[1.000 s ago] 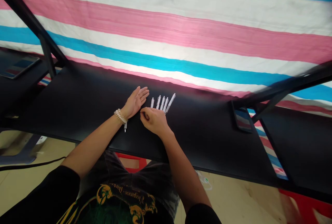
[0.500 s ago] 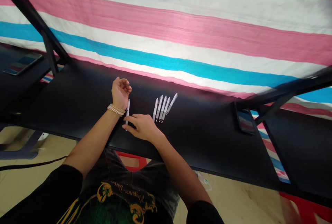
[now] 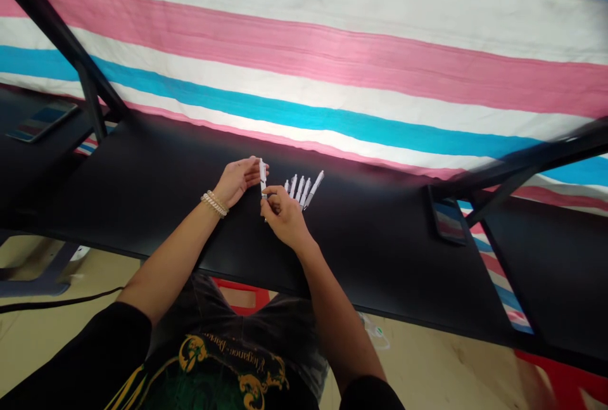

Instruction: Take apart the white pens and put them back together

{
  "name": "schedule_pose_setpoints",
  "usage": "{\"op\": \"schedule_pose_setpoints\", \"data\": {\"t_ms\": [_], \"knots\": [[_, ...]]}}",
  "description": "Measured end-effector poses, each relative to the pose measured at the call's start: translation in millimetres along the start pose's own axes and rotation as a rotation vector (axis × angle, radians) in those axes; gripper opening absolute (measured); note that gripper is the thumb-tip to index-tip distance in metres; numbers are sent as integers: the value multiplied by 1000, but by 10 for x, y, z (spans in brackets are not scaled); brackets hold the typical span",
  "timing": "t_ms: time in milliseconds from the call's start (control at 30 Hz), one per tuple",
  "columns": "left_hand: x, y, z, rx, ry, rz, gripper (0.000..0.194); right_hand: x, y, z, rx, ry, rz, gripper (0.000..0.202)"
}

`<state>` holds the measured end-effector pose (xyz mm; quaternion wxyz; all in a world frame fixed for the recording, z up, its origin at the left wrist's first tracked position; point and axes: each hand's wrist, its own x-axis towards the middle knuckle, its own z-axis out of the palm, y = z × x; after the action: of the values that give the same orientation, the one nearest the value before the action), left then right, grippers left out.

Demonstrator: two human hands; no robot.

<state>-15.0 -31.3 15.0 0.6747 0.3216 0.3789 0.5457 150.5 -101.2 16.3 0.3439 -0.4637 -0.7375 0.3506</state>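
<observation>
A white pen (image 3: 263,174) stands nearly upright in the view, its lower part pinched between the thumb and fingers of my right hand (image 3: 285,217). My left hand (image 3: 240,180), with a beaded bracelet at the wrist, is beside the pen's upper part. Its fingers are stretched out and reach behind the pen; whether they touch it I cannot make out. Just beyond my right hand, several white and grey pens (image 3: 299,187) lie side by side on the black table (image 3: 370,232). My right hand hides their lower ends.
A dark phone (image 3: 449,218) lies toward the table's right end, beside a black metal support (image 3: 503,201). A tablet-like device (image 3: 42,121) lies at far left. Striped cloth (image 3: 304,49) hangs along the back edge. A red stool (image 3: 242,296) shows below the front edge.
My right hand has lifted the single pen off the table and carried it right and away from me. My left hand has moved right, its fingers straightening beside the pen.
</observation>
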Motion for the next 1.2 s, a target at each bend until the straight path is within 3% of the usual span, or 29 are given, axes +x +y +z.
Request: {"op": "schedule_pose_setpoints", "data": {"t_ms": [100,333,567,833,900,1033,1200], "knots": [[-63,4,48,32,-129,-10,32,6,-3,21,120,15,36,24],[-7,-62,33,-82,66,220,36,41,20,48,313,154,193,38],[4,-66,39,-181,166,254,33,131,43,122,20,507,3,28],[54,-57,-26,-280,266,256,23,283,21,15,-284,407,-360,33],[63,-54,-30,-299,283,271,22,349,-6,-18,-231,409,-343,27],[69,-49,-24,-273,297,298,26,435,-20,4,-81,427,-151,23],[79,-51,-32,-243,297,304,30,420,56,100,55,440,-108,26]]}}
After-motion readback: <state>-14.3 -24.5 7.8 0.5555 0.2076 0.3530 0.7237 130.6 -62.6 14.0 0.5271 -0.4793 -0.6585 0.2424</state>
